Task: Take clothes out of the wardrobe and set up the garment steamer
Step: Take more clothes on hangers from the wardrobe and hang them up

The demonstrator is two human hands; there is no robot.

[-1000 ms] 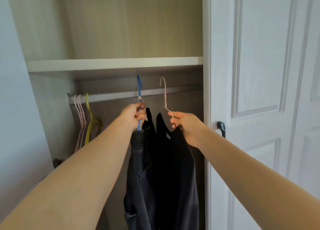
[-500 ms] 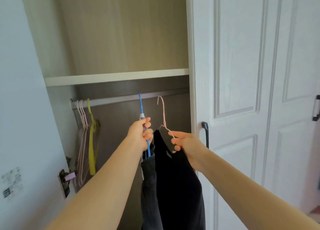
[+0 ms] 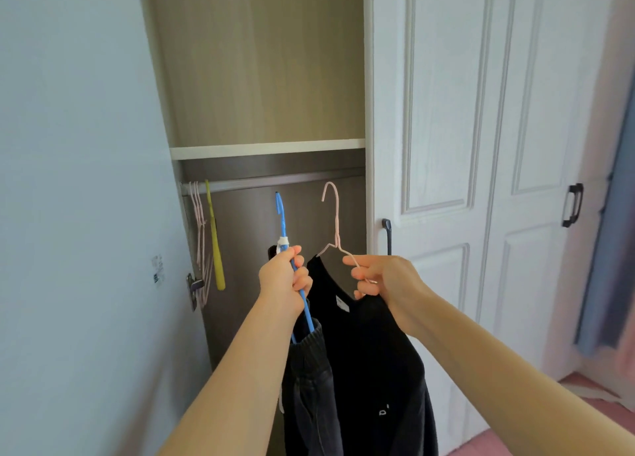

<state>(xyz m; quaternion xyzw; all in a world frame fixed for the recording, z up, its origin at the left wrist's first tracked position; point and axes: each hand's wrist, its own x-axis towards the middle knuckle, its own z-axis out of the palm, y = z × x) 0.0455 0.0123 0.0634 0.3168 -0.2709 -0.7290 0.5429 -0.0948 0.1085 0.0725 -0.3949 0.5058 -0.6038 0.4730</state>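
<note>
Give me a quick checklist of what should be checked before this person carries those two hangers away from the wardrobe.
1. Blue hanger gripped: ok, left hand wraps its stem.
2. Pink wire hanger gripped: ok, right hand pinches its shoulder.
3. Both hooks off the rail: ok, they show below it.
4. Black top seated on its hanger: ok at the collar; far shoulder hidden.
5. Dark trousers secure on the blue hanger: cannot tell, the bar is hidden.
6. Steamer ready: cannot tell, none in view.
</note>
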